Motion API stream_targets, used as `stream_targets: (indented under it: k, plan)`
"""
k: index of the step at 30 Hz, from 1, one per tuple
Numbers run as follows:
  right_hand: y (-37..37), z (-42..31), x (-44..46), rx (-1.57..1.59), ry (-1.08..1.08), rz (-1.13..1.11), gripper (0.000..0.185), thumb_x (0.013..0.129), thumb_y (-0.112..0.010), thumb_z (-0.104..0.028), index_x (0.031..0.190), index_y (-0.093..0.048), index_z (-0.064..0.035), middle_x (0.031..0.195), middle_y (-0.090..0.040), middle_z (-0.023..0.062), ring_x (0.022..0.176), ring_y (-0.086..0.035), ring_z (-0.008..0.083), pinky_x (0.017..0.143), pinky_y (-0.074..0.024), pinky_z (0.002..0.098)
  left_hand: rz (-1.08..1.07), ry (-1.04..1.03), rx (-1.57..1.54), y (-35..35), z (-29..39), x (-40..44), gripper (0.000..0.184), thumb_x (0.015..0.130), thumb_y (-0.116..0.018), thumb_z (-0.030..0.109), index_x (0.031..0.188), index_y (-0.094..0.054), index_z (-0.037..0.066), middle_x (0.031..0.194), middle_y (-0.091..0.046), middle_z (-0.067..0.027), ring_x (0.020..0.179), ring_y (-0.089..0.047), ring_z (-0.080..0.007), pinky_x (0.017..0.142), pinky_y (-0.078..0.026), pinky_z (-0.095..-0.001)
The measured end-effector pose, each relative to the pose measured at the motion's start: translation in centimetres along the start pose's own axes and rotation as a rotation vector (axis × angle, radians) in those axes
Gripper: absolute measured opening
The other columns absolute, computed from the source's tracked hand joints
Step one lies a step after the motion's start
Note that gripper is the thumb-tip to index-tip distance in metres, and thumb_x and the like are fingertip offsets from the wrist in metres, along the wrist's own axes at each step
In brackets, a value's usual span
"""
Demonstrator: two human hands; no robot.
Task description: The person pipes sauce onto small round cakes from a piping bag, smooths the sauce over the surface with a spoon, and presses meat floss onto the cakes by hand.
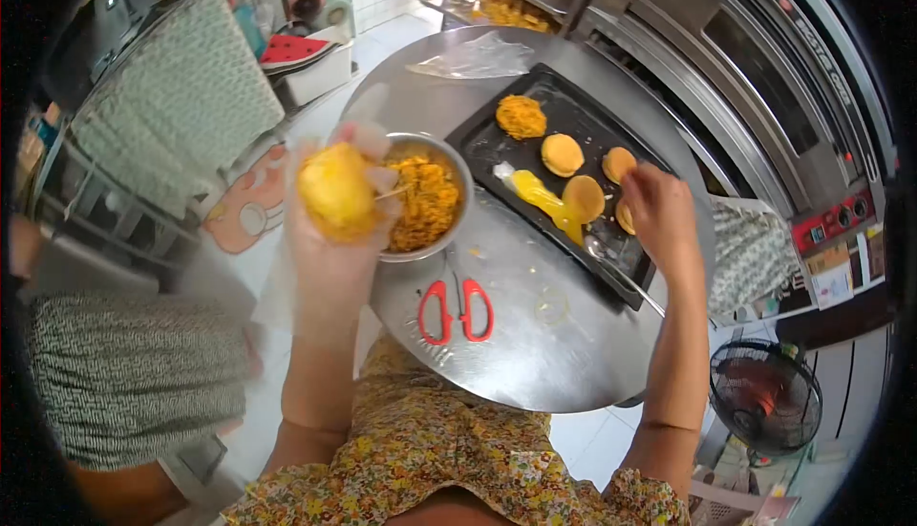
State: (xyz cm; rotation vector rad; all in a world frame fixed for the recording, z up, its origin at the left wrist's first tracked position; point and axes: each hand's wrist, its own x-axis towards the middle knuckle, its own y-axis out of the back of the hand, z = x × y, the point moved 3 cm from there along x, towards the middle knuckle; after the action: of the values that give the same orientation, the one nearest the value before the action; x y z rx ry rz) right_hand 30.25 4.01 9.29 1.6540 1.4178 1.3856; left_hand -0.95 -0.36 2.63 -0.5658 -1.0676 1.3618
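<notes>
In my left hand [334, 206], which wears a clear plastic glove, is a round cake [336, 192] smeared with glossy yellow sauce. It is held just left of a metal bowl [465, 187] of orange shredded floss [425, 201]. My bare right hand [661, 203] is over a black baking tray [478, 149], fingers bent together beside a small round cake [618, 164]; whether they grip anything is hidden. More plain cakes [583, 198], a floss-covered cake [521, 117] and a streak of yellow sauce [537, 192] lie on the tray. A spoon [611, 266] rests at its near edge.
Red-handled scissors [457, 311] lie on the round metal table [521, 364] near me. A plastic bag [475, 56] is at the far side. Ovens [755, 58] stand at right, a fan [764, 397] at lower right. Another person's patterned clothing [138, 373] is close on the left.
</notes>
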Motion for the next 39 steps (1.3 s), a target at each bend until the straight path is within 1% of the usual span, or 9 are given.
stream_targets:
  k: [7, 10, 12, 15, 20, 22, 27, 33, 39]
  plan:
    - [-4.5, 8.8, -8.1, -0.187, 0.049, -0.3, 0.012, 0.084, -0.064, -0.012, 0.083, -0.068, 0.0002, 0.085, -0.063, 0.0246, 0.088, -0.061, 0.043, 0.077, -0.0492, 0.051, 0.016, 0.155, -0.305, -0.3, -1.2, 0.8, 0.04, 0.102, -0.057, 0.033, 0.134, -0.051, 0.01, 0.115, -0.061, -0.0095, 0.105, -0.062, -0.0197, 0.086, -0.055, -0.0296]
    - [-5.1, 11.2, -8.9, -0.078, -0.036, -0.162, 0.007, 0.08, -0.064, -0.002, 0.085, -0.067, 0.0024, 0.086, -0.063, 0.0259, 0.091, -0.06, 0.0452, 0.079, -0.0475, 0.0513, -0.03, -0.368, 0.95, 0.2, -1.7, 0.0, 0.071, 0.088, -0.066, -0.006, 0.149, -0.033, 0.01, 0.133, -0.053, -0.0134, 0.111, -0.058, -0.0206, 0.095, -0.053, -0.0352]
    - [-3.6, 11.0, -8.5, -0.102, 0.051, 0.012, 0.009, 0.085, -0.067, -0.005, 0.088, -0.066, 0.0037, 0.086, -0.067, 0.0228, 0.079, -0.062, 0.045, 0.071, -0.0478, 0.0505, -0.065, -0.459, 0.914, -0.9, -1.6, -0.2, 0.089, 0.081, -0.066, -0.018, 0.154, -0.024, 0.011, 0.14, -0.05, -0.017, 0.114, -0.058, -0.0212, 0.099, -0.052, -0.0372]
    - [-0.8, 7.7, -6.6, 0.104, 0.058, 0.193, 0.012, 0.094, -0.063, -0.005, 0.098, -0.068, 0.0042, 0.082, -0.066, 0.0184, 0.069, -0.063, 0.0288, 0.067, -0.0495, 0.0372, -0.063, -0.533, 0.893, -1.7, -1.6, -0.8, 0.067, 0.095, -0.063, 0.0, 0.151, -0.026, 0.005, 0.126, -0.054, -0.0122, 0.11, -0.061, -0.0201, 0.094, -0.052, -0.0326]
    - [0.8, -4.4, -5.0, 0.566, 0.026, 0.209, 0.01, 0.093, -0.06, 0.004, 0.099, -0.067, 0.0027, 0.079, -0.064, 0.0136, 0.071, -0.061, 0.0194, 0.068, -0.0487, 0.0302, -0.284, 0.013, -0.085, 1.6, -4.8, 0.8, 0.077, 0.088, -0.067, -0.008, 0.151, -0.026, 0.01, 0.134, -0.051, -0.0164, 0.113, -0.058, -0.0215, 0.102, -0.049, -0.0359]
    - [-0.2, -6.4, -4.6, 0.471, 0.319, 0.222, 0.018, 0.089, -0.063, 0.009, 0.103, -0.068, -0.0002, 0.079, -0.064, 0.0126, 0.071, -0.062, 0.0181, 0.067, -0.0485, 0.0288, -0.34, 0.188, -0.398, 2.1, -5.6, 1.4, 0.068, 0.092, -0.066, -0.003, 0.148, -0.03, 0.009, 0.129, -0.052, -0.0138, 0.112, -0.058, -0.0211, 0.102, -0.049, -0.0345]
    - [0.0, -11.5, -3.6, 0.236, 0.737, 0.221, 0.042, 0.07, -0.069, 0.012, 0.108, -0.07, -0.006, 0.077, -0.06, 0.0102, 0.066, -0.06, 0.0271, 0.057, -0.0466, 0.0369, -0.014, -0.313, 0.65, -1.4, -3.7, -0.8, 0.054, 0.097, -0.063, 0.004, 0.144, -0.037, 0.004, 0.123, -0.054, -0.0095, 0.11, -0.059, -0.0197, 0.102, -0.046, -0.0319]
    - [-0.9, -13.4, -3.4, 0.146, 0.88, 0.073, 0.053, 0.062, -0.067, 0.009, 0.112, -0.07, -0.0071, 0.081, -0.058, 0.0068, 0.069, -0.061, 0.0233, 0.057, -0.047, 0.036, -0.04, -0.382, 1.078, -0.1, -1.8, -0.7, 0.061, 0.092, -0.061, -0.007, 0.144, -0.03, -0.004, 0.129, -0.053, -0.0113, 0.116, -0.058, -0.0194, 0.107, -0.044, -0.035]
    - [-0.7, -12.1, -2.6, -0.027, 0.884, 0.192, 0.055, 0.06, -0.067, 0.008, 0.113, -0.07, -0.0069, 0.08, -0.057, 0.0067, 0.069, -0.061, 0.0228, 0.057, -0.0474, 0.0358, -0.059, -0.24, 0.664, -1.0, -1.3, -1.0, 0.071, 0.092, -0.063, -0.006, 0.15, -0.024, -0.003, 0.133, -0.054, -0.0133, 0.119, -0.057, -0.0209, 0.108, -0.043, -0.036]
